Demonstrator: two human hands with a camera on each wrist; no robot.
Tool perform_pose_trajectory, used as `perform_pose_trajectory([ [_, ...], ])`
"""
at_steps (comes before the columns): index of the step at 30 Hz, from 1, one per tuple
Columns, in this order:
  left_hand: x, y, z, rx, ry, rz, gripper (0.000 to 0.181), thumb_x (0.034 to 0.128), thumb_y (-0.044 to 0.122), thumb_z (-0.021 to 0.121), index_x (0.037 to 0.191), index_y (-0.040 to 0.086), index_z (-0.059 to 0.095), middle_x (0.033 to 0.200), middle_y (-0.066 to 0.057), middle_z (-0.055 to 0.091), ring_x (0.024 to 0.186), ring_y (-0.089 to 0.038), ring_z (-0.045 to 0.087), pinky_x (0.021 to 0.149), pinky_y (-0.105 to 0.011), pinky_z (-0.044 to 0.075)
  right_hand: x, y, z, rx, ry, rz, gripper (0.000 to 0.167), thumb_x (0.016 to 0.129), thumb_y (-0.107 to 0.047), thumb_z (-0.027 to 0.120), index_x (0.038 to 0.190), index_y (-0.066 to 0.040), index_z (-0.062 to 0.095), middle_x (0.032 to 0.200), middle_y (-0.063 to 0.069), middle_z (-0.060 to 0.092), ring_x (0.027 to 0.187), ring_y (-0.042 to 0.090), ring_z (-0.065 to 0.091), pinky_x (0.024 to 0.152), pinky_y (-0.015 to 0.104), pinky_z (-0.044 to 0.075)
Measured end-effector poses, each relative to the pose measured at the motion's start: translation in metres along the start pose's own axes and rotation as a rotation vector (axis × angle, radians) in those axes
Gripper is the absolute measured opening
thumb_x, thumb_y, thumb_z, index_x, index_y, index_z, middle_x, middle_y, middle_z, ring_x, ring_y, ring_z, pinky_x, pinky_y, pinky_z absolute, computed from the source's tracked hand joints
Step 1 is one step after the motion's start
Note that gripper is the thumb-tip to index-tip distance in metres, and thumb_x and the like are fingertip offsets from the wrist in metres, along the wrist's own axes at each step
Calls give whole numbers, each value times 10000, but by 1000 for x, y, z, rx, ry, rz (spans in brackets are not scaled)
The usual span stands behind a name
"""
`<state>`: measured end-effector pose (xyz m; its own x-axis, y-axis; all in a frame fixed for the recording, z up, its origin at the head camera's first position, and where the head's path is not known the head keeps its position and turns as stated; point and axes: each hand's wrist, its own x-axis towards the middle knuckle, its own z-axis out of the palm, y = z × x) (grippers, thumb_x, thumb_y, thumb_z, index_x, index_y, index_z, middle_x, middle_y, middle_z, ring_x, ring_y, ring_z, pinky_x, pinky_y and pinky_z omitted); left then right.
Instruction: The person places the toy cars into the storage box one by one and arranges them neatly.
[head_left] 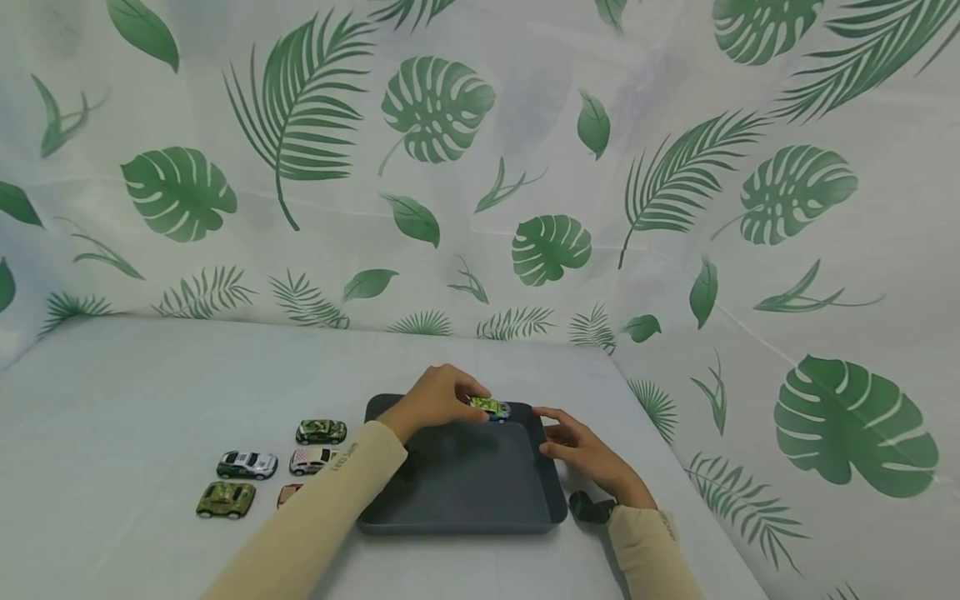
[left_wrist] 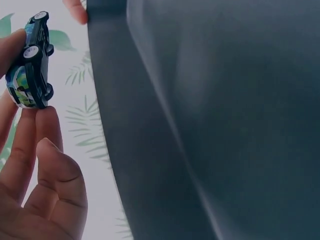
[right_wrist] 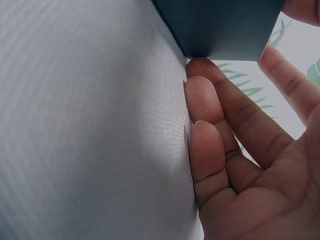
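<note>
My left hand (head_left: 438,398) pinches a green and blue toy car (head_left: 491,407) above the far right part of a dark grey tray (head_left: 461,528). In the left wrist view the toy car (left_wrist: 31,65) is tipped so its wheels and dark underside show, held between the thumb and fingers of the left hand (left_wrist: 42,185). At the tray's right side is my right hand (head_left: 588,450), its fingertips touching the rim. The right wrist view has the right hand (right_wrist: 250,145) with fingers fairly straight against the tray's outer wall (right_wrist: 220,30) and the white tabletop.
Left of the tray stand several toy cars: a camouflage one (head_left: 321,431), a black and white one (head_left: 247,465), a green one (head_left: 226,500), a pinkish one (head_left: 309,461) and a red one (head_left: 287,495) partly behind the left sleeve. A leaf-patterned sheet (head_left: 465,192) hangs behind the white table.
</note>
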<state>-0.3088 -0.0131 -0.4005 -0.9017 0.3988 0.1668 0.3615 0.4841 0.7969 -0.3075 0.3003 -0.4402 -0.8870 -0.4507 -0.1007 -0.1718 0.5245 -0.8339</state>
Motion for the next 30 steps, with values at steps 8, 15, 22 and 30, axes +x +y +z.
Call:
perform_pose_trajectory([
  [8, 7, -5, 16, -53, 41, -63, 299, 861, 162, 936, 1144, 103, 855, 1038, -14, 816, 969, -151, 741, 935, -391, 599, -2, 0, 0, 4, -6, -2, 673, 1063, -220, 690, 1657, -85, 405, 1532, 299, 545, 1394, 465, 543, 1129, 665, 446],
  [15, 11, -4, 28, -63, 79, -101, 294, 833, 162, 950, 1111, 109, 866, 1040, -25, 821, 1007, -186, 749, 971, -412, 589, -2, 0, 0, 6, -15, -11, 669, 1072, -217, 676, 1657, -67, 389, 1489, 300, 584, 1370, 459, 571, 1128, 667, 450],
  [22, 12, 1, 39, -36, 111, -169, 299, 817, 174, 963, 1098, 124, 872, 1058, -33, 821, 1043, -228, 744, 994, -448, 576, -2, 1, -2, 17, -21, -17, 674, 1072, -211, 676, 1663, -72, 384, 1506, 300, 574, 1397, 466, 553, 1138, 660, 445],
  [30, 15, 4, 53, -9, 129, -237, 277, 785, 164, 985, 1039, 129, 879, 1015, -21, 828, 1058, -269, 736, 1016, -474, 558, -2, 3, -2, 22, -34, -30, 663, 1073, -198, 669, 1656, -55, 388, 1477, 300, 594, 1360, 444, 585, 1123, 634, 468],
])
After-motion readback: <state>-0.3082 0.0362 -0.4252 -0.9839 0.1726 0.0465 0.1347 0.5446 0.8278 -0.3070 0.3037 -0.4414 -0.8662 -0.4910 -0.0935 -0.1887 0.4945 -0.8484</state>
